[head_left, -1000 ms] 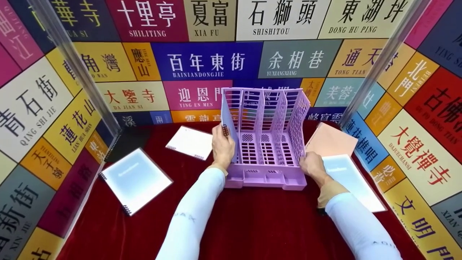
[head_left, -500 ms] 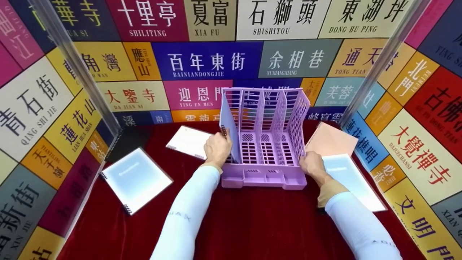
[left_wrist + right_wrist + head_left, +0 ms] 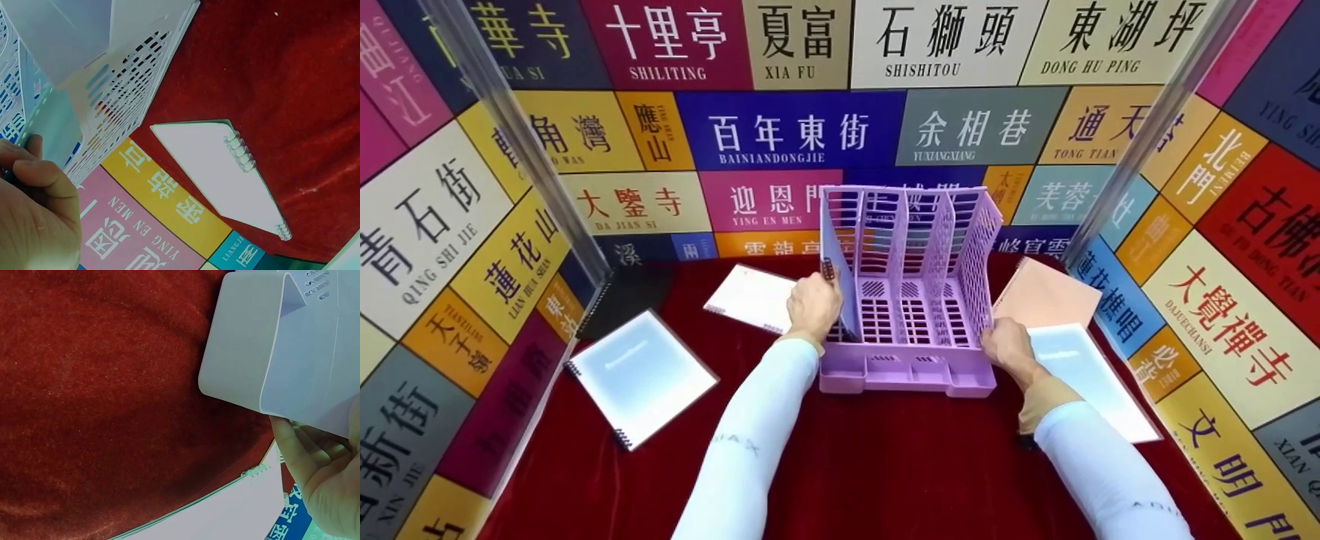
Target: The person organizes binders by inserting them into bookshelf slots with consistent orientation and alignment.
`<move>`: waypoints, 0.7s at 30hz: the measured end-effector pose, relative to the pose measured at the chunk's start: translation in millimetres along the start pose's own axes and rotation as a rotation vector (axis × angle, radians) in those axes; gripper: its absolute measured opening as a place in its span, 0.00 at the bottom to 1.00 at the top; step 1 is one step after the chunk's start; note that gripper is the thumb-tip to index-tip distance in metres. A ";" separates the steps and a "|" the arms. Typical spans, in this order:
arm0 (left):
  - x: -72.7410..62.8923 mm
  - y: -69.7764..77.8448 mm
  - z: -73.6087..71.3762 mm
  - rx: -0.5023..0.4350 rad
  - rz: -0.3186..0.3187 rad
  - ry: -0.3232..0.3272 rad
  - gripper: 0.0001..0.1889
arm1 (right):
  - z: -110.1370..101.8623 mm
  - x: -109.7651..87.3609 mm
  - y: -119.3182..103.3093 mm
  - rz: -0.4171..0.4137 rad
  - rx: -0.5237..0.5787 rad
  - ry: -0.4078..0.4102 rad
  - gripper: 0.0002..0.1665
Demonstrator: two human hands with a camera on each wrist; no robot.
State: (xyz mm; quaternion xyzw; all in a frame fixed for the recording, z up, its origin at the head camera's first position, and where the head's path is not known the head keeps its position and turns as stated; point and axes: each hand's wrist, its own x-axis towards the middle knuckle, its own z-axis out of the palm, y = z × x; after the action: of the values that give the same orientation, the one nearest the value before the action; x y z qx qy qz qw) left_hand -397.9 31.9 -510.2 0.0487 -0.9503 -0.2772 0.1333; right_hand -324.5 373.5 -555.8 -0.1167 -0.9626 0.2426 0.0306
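A purple file rack with upright dividers stands on the red cloth. In its leftmost slot stands a thin blue-grey spiral notebook, its dark coil toward me. My left hand pinches the notebook at its coil edge; the left wrist view shows curled fingers and thumb there, with the notebook's sheet running in along the perforated side wall. At the rack's lower right front corner, my right hand grips the side. In the right wrist view its fingers go under the rack's edge, the fingertips partly hidden.
A white-blue spiral notebook and a black one lie at left. Behind the left hand is a small white notebook. A peach notebook and a white-blue one lie at right. Printed panels enclose the cloth.
My left hand has shifted slightly left and toward me on the notebook's edge, tilting the notebook's near end a little left. The right hand and the rack have stayed in place.
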 end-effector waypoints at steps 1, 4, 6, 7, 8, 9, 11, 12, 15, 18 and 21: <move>0.5 -0.1 0.7 -0.009 0.000 -0.004 0.32 | -0.1 -0.1 -0.1 -0.001 0.002 -0.003 0.17; 2.1 -0.7 2.8 -0.027 0.000 -0.009 0.32 | -0.7 0.0 -0.2 0.003 0.009 -0.013 0.17; 3.8 -0.8 4.1 -0.028 0.000 -0.005 0.33 | -1.6 -0.1 -0.1 0.007 0.018 -0.022 0.17; 4.3 -1.5 4.2 -0.026 -0.002 -0.002 0.33 | -1.4 -0.3 -0.6 0.012 0.023 -0.024 0.17; 4.6 -2.1 4.0 -0.032 -0.003 0.002 0.33 | -1.3 -0.3 -0.8 0.010 0.015 -0.019 0.16; 5.0 -2.5 3.8 -0.036 -0.005 0.008 0.33 | -1.2 -0.4 -1.1 0.006 0.009 -0.014 0.16; 5.8 -3.0 3.5 -0.044 -0.010 0.017 0.31 | -1.5 -0.6 -1.4 -0.012 -0.003 -0.004 0.16; 5.9 -3.0 3.1 -0.056 -0.012 0.021 0.30 | -1.6 -0.6 -1.7 -0.022 -0.009 0.002 0.16; 5.7 -3.1 2.4 -0.074 -0.020 0.021 0.29 | -1.8 -0.8 -2.3 -0.041 -0.023 0.011 0.15; 4.9 -2.9 1.7 -0.080 -0.023 0.008 0.30 | -2.1 -1.0 -2.1 -0.035 -0.016 0.002 0.16; 4.7 -2.6 1.1 -0.087 -0.011 -0.004 0.30 | -2.5 -0.7 -1.2 -0.027 -0.016 -0.001 0.16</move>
State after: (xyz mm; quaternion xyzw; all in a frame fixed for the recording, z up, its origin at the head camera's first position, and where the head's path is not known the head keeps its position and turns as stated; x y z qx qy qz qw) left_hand -402.6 29.5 -511.4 0.0476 -0.9373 -0.3191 0.1317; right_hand -323.8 373.5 -553.0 -0.1036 -0.9661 0.2343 0.0324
